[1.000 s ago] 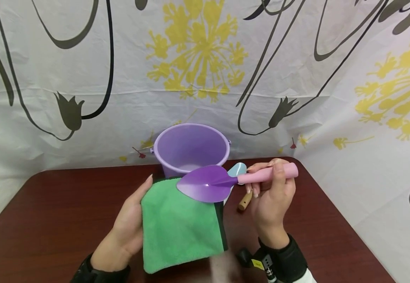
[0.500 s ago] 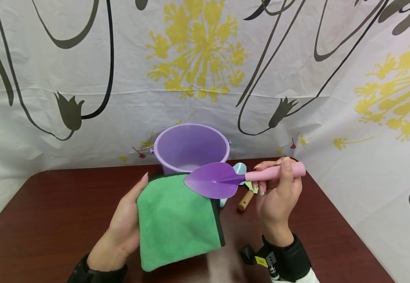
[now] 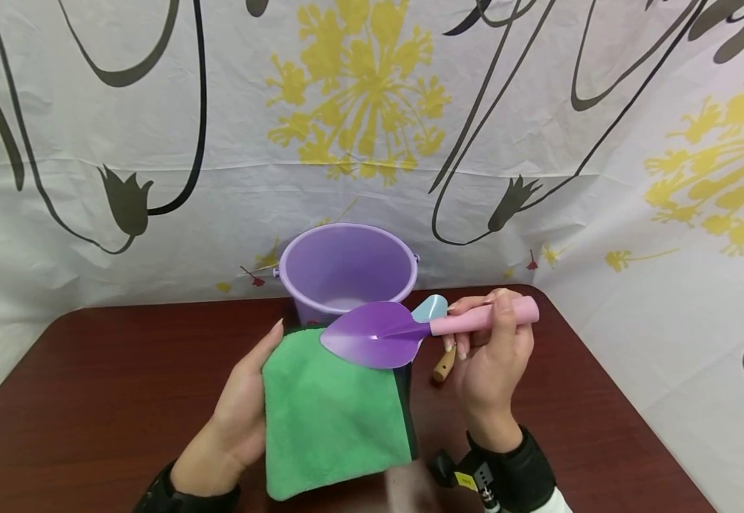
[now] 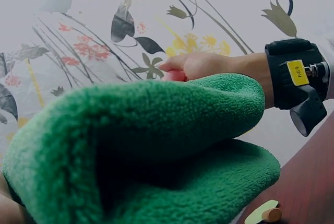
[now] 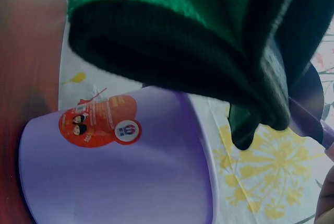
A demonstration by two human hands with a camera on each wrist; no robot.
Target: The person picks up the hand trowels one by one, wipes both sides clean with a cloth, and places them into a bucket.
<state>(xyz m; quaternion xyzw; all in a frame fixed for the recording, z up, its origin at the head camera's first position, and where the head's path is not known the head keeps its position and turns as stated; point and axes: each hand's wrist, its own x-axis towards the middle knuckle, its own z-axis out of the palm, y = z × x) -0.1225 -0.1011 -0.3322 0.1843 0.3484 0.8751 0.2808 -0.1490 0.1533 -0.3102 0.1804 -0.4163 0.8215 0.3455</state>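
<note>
My left hand (image 3: 237, 417) holds a folded green towel (image 3: 336, 417) with a dark edge, its thumb lying along the left side and its other fingers hidden behind. A trowel (image 3: 372, 338) with a purple blade and pink handle is held by my right hand (image 3: 494, 377), fingers curled round the handle. In the head view the blade points left and overlaps the towel's upper right part. The left wrist view has the towel's thick folds (image 4: 156, 109) up close, with the right hand (image 4: 211, 67) behind them. Towel folds (image 5: 156, 31) fill the upper right wrist view.
Behind the towel, a purple bucket (image 3: 316, 310) stands near the table's (image 3: 122, 385) back edge, bearing an orange label (image 5: 99, 122). Right of it lie a light blue tool (image 3: 432, 306) and a wooden handle (image 3: 444, 367), partly covered. Patterned white cloth (image 3: 231, 142) hangs behind.
The trowel shifted right, then came back left over the towel. Meanwhile the left hand moved the towel slightly left, then right and a little down. The bucket stayed put.
</note>
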